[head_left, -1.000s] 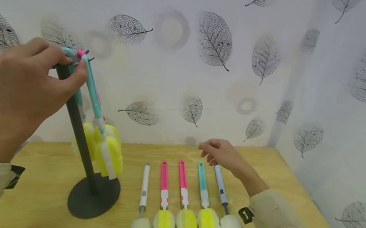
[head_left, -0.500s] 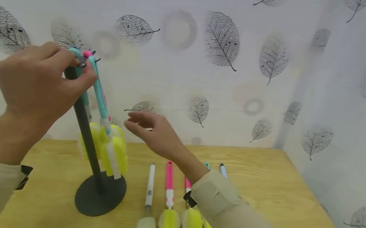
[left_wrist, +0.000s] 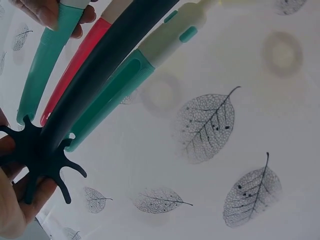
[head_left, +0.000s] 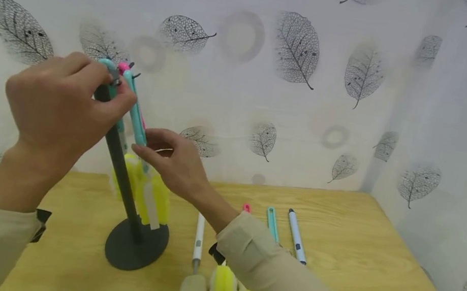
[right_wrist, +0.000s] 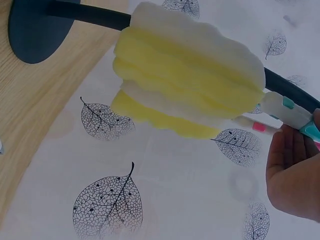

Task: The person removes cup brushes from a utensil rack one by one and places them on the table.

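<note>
My left hand [head_left: 63,96] grips the top of a black upright stand [head_left: 120,162], its fingers round the curved hooks [left_wrist: 37,145] in the left wrist view. Several bottle brushes with yellow-and-white sponge heads hang from these hooks. My right hand [head_left: 179,165] pinches the handle of a teal bottle brush [head_left: 134,121], thumb on one side and fingers on the other. Beside it hang a pink bottle brush [left_wrist: 75,72] and another teal bottle brush [left_wrist: 112,92]. The hanging sponge heads [right_wrist: 185,70] overlap against the pole in the right wrist view.
The stand's round base [head_left: 135,247] rests on a wooden table [head_left: 334,208]. To its right lies a row of brushes, including a white-handled brush [head_left: 199,237] and a blue-handled one [head_left: 296,236]. My right forearm hides part of the row. A leaf-patterned wall [head_left: 242,90] stands behind.
My right hand has moved left from above the row of brushes to the hanging teal bottle brush and taken hold of its handle. The left hand keeps gripping the stand's top.
</note>
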Action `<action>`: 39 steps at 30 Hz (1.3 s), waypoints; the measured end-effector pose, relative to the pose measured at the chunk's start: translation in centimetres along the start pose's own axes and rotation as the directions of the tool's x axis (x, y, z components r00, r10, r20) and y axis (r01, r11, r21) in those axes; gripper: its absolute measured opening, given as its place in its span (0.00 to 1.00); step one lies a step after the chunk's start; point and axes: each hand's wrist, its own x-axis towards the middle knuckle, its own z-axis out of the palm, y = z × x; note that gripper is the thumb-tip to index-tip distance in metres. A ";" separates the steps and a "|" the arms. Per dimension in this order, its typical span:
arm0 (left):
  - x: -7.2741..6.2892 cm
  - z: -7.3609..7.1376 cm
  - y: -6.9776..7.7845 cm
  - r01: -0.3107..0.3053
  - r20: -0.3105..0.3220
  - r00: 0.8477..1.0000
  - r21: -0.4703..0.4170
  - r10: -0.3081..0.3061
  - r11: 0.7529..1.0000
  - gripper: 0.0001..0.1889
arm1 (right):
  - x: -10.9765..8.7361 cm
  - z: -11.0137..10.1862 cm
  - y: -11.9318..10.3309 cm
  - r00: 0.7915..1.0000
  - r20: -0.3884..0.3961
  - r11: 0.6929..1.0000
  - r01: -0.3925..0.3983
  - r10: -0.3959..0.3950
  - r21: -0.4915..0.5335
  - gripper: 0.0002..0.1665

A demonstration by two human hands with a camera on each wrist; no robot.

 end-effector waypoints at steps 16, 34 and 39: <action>-0.1 0.6 0.0 0.001 0.047 0.999 -0.017 0.000 1.000 0.22 | -0.9 -7.1 -0.5 0.994 -0.107 0.993 0.015 -0.003 0.117 0.17; -0.1 0.9 -1.8 0.016 0.072 0.997 0.024 -0.017 1.000 0.24 | -7.2 -23.8 2.9 0.905 -0.405 0.928 -0.255 0.131 -0.270 0.24; -0.2 1.3 -1.7 0.025 0.084 0.996 0.030 -0.027 0.999 0.23 | -10.6 -27.1 4.2 0.862 -0.458 0.860 -0.392 0.219 -0.327 0.28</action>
